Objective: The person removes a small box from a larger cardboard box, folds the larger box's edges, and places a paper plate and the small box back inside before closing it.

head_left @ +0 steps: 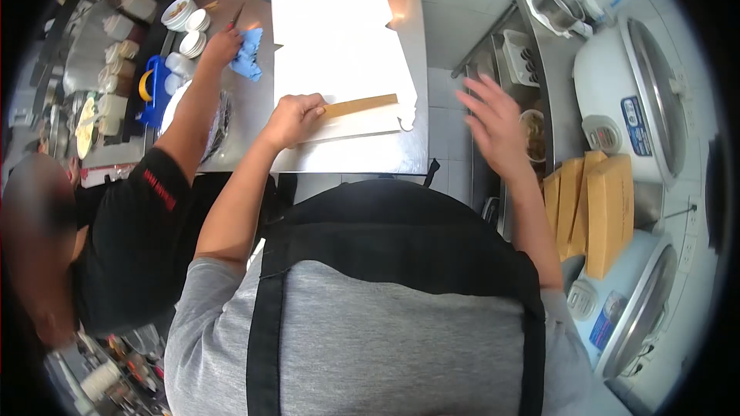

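Note:
A white, flat cardboard box (335,31) lies unfolded on the steel table, with notches at its side edges. My left hand (294,119) is closed on the near edge of the box, where a narrow brown cardboard strip (362,105) reaches from my fingers to the right. Below that strip runs a white folded edge. Off to the right of the table, my right hand (493,119) is raised in the air with its fingers spread, holding nothing, near the side shelf.
At my left a co-worker in black reaches a hand (222,48) over the table (247,135), beside a blue cloth (247,55). White bowls (178,13) stand beyond. The right shelf holds rice cookers (628,100), a metal pot (558,5) and brown cardboard pieces (609,212).

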Action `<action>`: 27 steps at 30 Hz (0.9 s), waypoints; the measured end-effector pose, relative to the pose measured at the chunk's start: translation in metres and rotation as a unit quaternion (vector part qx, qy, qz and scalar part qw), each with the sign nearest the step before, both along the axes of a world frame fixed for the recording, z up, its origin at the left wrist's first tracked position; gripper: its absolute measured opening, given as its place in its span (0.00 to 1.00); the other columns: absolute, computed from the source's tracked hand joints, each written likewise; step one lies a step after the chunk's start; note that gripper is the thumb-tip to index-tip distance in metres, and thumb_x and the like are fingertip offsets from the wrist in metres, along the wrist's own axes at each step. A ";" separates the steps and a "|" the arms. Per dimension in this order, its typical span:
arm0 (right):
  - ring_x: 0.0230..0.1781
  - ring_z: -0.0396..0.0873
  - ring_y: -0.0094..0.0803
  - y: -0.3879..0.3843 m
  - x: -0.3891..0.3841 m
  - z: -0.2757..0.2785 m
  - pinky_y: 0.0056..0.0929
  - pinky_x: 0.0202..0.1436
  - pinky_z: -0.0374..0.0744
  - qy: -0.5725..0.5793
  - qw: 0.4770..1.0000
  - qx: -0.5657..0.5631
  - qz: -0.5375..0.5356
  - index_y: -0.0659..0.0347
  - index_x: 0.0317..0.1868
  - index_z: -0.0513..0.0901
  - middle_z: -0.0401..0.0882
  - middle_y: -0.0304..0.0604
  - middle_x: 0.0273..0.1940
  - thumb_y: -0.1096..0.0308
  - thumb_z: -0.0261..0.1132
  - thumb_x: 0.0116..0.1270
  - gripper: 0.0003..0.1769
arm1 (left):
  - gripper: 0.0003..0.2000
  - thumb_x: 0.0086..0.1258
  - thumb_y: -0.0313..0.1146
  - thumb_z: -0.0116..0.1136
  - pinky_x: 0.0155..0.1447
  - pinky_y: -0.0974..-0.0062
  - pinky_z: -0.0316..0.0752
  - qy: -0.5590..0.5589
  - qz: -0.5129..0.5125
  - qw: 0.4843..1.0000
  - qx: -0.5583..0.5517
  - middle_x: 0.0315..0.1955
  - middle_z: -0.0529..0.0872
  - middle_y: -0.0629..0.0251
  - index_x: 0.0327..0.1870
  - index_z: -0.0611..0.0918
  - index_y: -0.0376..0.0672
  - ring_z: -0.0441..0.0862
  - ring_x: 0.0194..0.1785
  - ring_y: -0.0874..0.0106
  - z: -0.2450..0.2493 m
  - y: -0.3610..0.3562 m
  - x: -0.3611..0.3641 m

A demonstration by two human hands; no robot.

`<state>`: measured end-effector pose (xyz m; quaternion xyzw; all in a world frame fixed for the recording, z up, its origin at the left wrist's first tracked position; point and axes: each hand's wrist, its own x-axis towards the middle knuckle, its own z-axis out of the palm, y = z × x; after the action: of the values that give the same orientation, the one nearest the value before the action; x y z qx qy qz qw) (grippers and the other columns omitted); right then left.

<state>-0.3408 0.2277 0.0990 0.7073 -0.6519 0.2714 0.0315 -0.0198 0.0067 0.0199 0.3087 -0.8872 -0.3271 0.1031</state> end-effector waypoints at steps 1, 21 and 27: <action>0.69 0.66 0.45 -0.023 0.013 -0.003 0.46 0.67 0.66 -0.004 1.000 0.006 0.027 0.47 0.54 0.84 0.74 0.36 0.64 0.73 0.69 0.57 0.22 | 0.05 0.69 0.29 0.58 0.44 0.67 0.77 0.025 -0.010 0.999 -0.022 0.32 0.86 0.55 0.36 0.81 0.37 0.84 0.36 0.58 0.003 -0.001 0.004; 0.28 0.82 0.26 -0.131 0.050 -0.094 0.24 0.35 0.81 -0.260 0.950 0.043 0.169 0.65 0.31 0.80 0.82 0.42 0.30 0.78 0.75 0.53 0.10 | 0.08 0.67 0.43 0.60 0.56 0.62 0.67 -0.023 0.150 0.987 0.048 0.37 0.88 0.71 0.39 0.87 0.56 0.84 0.44 0.69 -0.017 0.017 -0.056; 0.29 0.83 0.27 -0.142 0.047 -0.106 0.25 0.35 0.82 -0.327 0.934 0.085 0.114 0.66 0.31 0.81 0.83 0.43 0.30 0.80 0.73 0.54 0.08 | 0.07 0.68 0.42 0.59 0.62 0.58 0.59 -0.065 0.147 0.985 0.067 0.39 0.87 0.73 0.41 0.87 0.56 0.82 0.48 0.72 -0.009 0.013 -0.064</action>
<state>-0.2936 0.0858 -0.0067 0.6490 -0.5617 0.4329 -0.2753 -0.0840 0.0201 0.0111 0.4624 -0.8133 -0.3459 0.0709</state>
